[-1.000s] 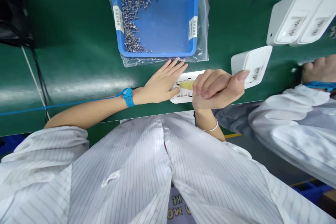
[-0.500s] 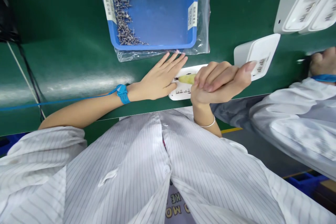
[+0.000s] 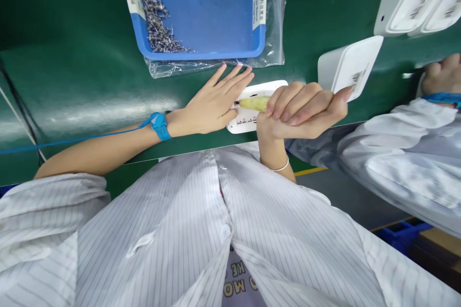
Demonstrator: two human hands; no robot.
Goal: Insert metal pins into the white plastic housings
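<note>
One blue tray (image 3: 212, 14), three white housings (image 3: 349, 67); my right hand (image 3: 304, 110), clenched round a yellow handle (image 3: 254, 103), part-hides a white panel (image 3: 264, 89); left hand (image 3: 207, 108) spread.

Screws (image 3: 155, 14) in tray (image 3: 205, 55), tray behind casing (image 3: 264, 88)

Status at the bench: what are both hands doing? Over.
Right hand gripping yellow tool, tip at white case. Left hand spread, thumb at case's edge. Nearby: blue tray on plastic bag, ahead.
</note>
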